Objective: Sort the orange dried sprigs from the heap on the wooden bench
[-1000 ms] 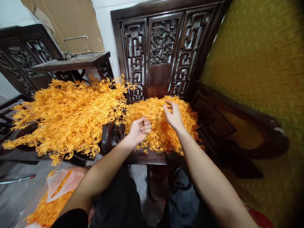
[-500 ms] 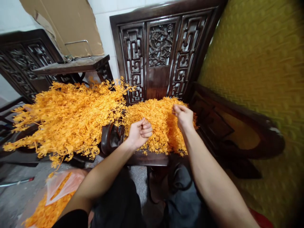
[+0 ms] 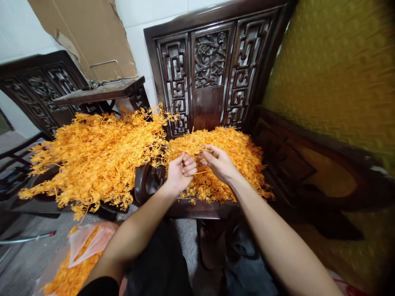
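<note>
My left hand [image 3: 181, 172] is closed in a pinch above a heap of orange plastic flower pieces [image 3: 240, 160] on a dark wooden chair seat [image 3: 197, 209]. A thin orange stem [image 3: 201, 172] sticks out beside its fingers. Close to it on the right, my right hand [image 3: 218, 163] pinches a slender orange flower piece [image 3: 208, 149] between thumb and fingers. The two hands' fingertips nearly meet, and the join between the pieces is too small to make out.
Left of the chair's armrest [image 3: 142, 183] lies a big bundle of branched orange plastic flowers [image 3: 98, 160]. A plastic bag [image 3: 101, 242] with more orange pieces stands on the floor. Behind are a carved chair back [image 3: 208, 98], a small wooden table [image 3: 101, 92] and cardboard [image 3: 92, 37].
My right hand has come left from the right side of the heap to meet my left hand, bringing an orange piece. My left hand stays nearly in place, and the view has shifted slightly.
</note>
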{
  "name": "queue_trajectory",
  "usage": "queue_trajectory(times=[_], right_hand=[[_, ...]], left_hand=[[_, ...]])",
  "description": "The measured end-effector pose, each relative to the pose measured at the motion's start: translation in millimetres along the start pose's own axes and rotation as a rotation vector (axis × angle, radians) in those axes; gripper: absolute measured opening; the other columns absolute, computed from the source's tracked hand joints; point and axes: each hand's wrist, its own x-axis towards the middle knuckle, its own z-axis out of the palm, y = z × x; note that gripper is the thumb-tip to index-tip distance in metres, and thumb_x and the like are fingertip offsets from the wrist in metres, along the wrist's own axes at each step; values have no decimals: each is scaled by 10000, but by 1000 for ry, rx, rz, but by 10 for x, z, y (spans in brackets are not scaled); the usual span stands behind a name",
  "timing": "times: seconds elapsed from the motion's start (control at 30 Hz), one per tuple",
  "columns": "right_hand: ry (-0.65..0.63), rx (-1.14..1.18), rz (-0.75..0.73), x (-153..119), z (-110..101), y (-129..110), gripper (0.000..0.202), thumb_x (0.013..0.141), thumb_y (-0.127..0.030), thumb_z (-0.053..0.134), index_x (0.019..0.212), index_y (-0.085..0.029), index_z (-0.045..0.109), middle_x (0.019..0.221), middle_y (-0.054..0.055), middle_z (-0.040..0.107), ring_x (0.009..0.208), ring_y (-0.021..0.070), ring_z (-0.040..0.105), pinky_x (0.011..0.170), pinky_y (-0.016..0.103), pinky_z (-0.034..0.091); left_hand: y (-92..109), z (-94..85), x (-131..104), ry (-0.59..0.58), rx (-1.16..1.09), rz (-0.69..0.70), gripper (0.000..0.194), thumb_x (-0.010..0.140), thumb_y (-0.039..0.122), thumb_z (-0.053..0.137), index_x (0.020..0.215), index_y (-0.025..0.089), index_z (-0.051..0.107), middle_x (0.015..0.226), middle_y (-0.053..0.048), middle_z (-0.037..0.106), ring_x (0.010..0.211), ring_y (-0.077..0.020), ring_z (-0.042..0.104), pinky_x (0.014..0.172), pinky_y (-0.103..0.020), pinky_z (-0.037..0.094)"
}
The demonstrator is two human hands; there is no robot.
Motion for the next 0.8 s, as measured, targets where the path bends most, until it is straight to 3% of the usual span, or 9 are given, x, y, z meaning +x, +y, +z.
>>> queue_trajectory(times=[0.13,0.23,0.37,0.5,0.67,0.8], right_hand=[[98,-65,-20,-15,67,-25,459,594,-452,924,877,-203,662,759,-16,658,645,117,597,644,263,519],[142,-96,-31,-2,56,2,402,602,-435,921,780,-192,656,702,-22,639,608,105,571,619,251,495],[228,-133,-14,142,-12,102,444,520,-455,948,651,-191,616,621,-24,607,574,118,565,595,265,491],[172,-114,-12,303,-110,167,458,450,-442,964,647,-194,633,661,-21,633,626,137,603,648,289,524],[103,-224,-168,372,-141,236,365,531,-406,934,625,-195,651,717,-19,649,678,120,595,683,264,506],[144,-211,-85,479,-197,392,380,515,-417,924,662,-193,655,692,-10,659,656,139,617,692,294,535]], left_hand=[[-11,-12,3,-32,90,9,361,1030,238,392,683,149,444,609,44,352,407,-27,219,385,-154,186],[-84,21,-30,-31,194,59,353,1008,248,452,670,149,436,606,35,387,411,-22,221,395,-149,173],[-228,62,-62,95,274,156,387,964,309,562,648,168,388,572,47,376,401,-20,216,397,-151,132],[-264,76,-60,174,294,222,406,956,329,586,642,170,384,565,51,375,396,-16,227,400,-149,113],[-167,135,-84,173,110,113,393,1009,260,463,637,173,370,550,58,338,381,-23,195,374,-166,127],[-77,236,-192,198,41,112,390,1014,235,441,637,174,369,543,61,321,377,-26,177,364,-166,139]])
